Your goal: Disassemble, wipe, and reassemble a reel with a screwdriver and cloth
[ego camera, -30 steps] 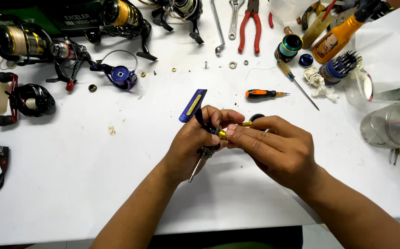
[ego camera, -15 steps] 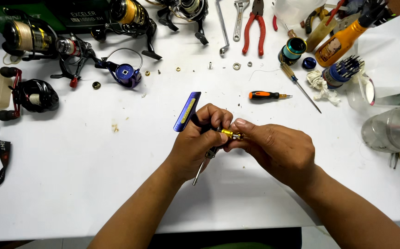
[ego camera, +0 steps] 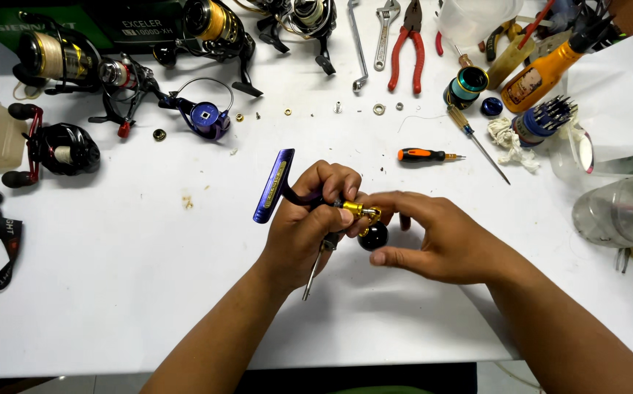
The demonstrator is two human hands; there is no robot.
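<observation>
Centrally — reel handle (ego camera: 280, 188) within left hand (ego camera: 309, 226) grip

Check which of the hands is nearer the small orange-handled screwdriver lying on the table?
Right. The right hand sits just below the orange-handled screwdriver, slightly right of it; the left hand is further off, below and to its left, gripping the purple reel handle.
</observation>
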